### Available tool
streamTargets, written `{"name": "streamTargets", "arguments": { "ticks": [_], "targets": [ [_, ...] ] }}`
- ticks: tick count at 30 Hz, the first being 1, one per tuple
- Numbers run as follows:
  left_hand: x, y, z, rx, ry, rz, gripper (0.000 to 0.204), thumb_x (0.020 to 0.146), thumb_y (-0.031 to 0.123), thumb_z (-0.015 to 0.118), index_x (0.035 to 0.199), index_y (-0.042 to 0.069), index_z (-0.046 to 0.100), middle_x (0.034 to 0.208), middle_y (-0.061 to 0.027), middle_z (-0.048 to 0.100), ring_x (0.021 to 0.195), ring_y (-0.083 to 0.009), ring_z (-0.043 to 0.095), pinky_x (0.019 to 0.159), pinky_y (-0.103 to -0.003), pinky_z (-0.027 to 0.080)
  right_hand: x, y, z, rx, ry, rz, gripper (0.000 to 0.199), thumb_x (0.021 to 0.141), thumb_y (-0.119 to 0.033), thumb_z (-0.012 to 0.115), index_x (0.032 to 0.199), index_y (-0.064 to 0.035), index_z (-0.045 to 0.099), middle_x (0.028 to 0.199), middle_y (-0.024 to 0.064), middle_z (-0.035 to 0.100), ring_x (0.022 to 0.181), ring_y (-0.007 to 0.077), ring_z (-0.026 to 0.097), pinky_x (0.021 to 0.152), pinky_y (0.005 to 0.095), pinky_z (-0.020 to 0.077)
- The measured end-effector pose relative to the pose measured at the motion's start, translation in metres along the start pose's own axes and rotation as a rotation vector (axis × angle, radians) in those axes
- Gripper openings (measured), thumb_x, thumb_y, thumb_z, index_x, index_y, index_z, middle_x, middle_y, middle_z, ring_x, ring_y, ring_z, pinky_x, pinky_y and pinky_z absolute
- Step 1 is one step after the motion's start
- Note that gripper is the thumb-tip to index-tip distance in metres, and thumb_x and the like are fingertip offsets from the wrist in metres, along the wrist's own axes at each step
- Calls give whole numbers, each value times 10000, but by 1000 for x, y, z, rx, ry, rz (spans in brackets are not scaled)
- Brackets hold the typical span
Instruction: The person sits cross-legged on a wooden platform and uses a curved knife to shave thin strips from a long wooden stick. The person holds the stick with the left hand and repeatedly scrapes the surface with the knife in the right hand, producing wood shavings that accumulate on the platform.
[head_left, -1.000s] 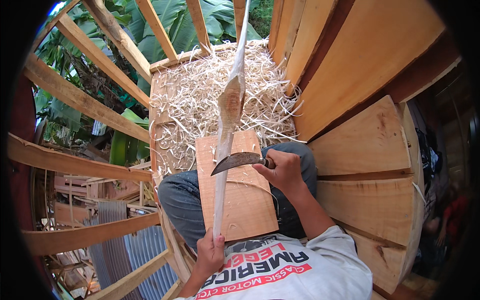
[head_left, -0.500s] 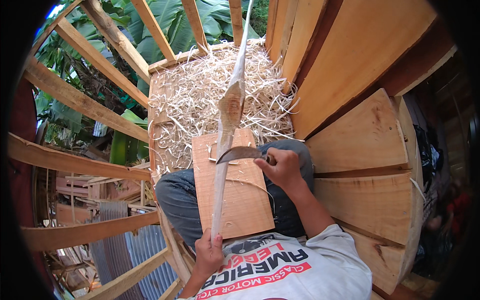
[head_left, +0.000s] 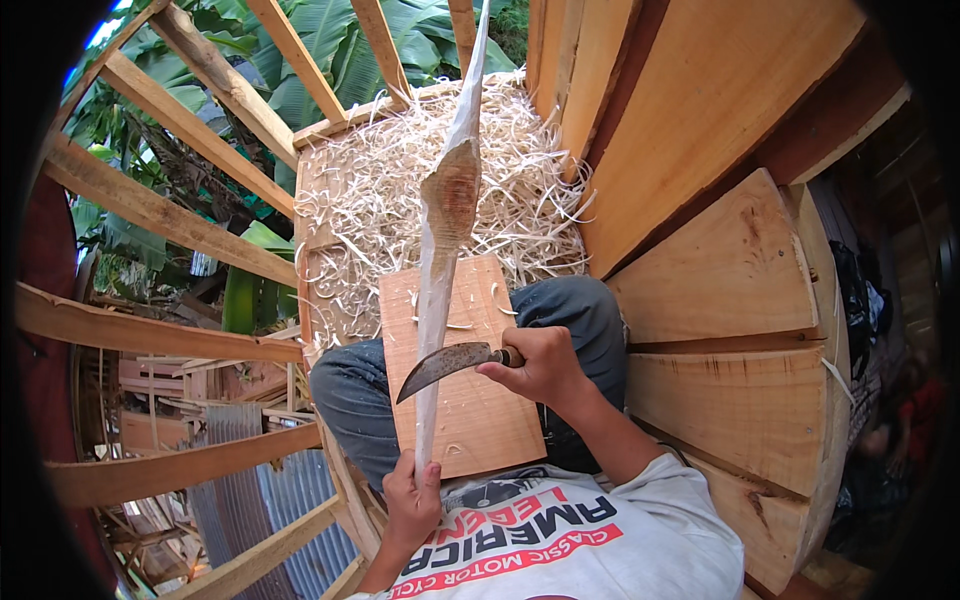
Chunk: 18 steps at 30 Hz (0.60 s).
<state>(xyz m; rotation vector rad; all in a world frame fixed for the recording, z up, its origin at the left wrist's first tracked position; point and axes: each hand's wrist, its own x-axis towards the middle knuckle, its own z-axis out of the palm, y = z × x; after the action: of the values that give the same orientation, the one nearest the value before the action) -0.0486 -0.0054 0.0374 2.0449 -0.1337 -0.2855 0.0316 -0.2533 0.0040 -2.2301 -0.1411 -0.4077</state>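
Curved knife [head_left: 447, 364] has slid down the stick since the earlier frame, blade now lying across the lower shaft; left hand [head_left: 412, 503] is gripping the long pale stick [head_left: 437, 300] at its near end, fingers fully wrapped, by the near edge of the lap board [head_left: 480, 400]; right hand [head_left: 540, 365] is closing tight round the knife handle, over the board's right edge; shavings [head_left: 400, 190] are piling beyond the far edge.
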Motion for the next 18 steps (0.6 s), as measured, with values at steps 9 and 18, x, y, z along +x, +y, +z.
{"name": "streamTargets", "arguments": {
  "ticks": [9, 18],
  "targets": [
    [-2, 10, -1, 92, -19, -20, 200, 906, 146, 547, 789, 9, 459, 513, -115, 464, 429, -187, 498, 434, -307, 354, 13, 11, -9, -266, 110, -50, 641, 638, -642, 694, 502, -74, 430, 421, 63, 411, 365, 224, 454, 374, 320, 358],
    [-4, 9, 1, 87, -18, -8, 183, 905, 144, 546, 808, 6, 474, 520, -134, 466, 442, -229, 541, 436, -316, 373, 26, 26, -14, -360, 157, -34, 651, 641, -660, 680, 494, -81, 421, 421, 59, 405, 363, 225, 447, 373, 318, 347]
  ]
}}
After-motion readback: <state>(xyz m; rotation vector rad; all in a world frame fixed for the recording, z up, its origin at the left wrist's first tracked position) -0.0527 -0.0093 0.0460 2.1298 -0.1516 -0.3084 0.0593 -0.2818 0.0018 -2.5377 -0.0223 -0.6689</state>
